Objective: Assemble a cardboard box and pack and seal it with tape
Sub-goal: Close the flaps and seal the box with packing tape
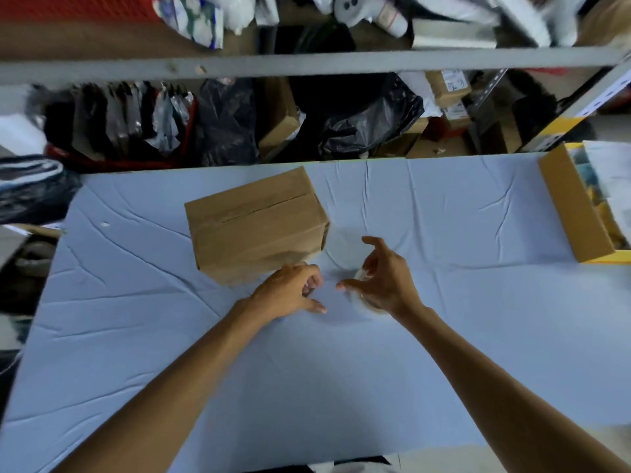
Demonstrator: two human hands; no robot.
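Observation:
A closed brown cardboard box (pixel 256 227) sits on the light blue cloth-covered table (pixel 444 302), with the seam of its top flaps running along its length. My left hand (pixel 290 291) hovers just in front of the box's near right corner, fingers curled in and thumb pointing right; nothing shows in its grasp. My right hand (pixel 382 281) is a short gap to the right, its index finger raised. Its lower fingers hold a blurred roll of clear tape (pixel 363 295), mostly hidden under the palm.
An open cardboard box (pixel 577 203) with mixed contents stands at the table's right edge. Behind the table a grey metal shelf rack (pixel 307 63) holds black bags, small cartons and white packages. Dark bundles lie on the floor to the left.

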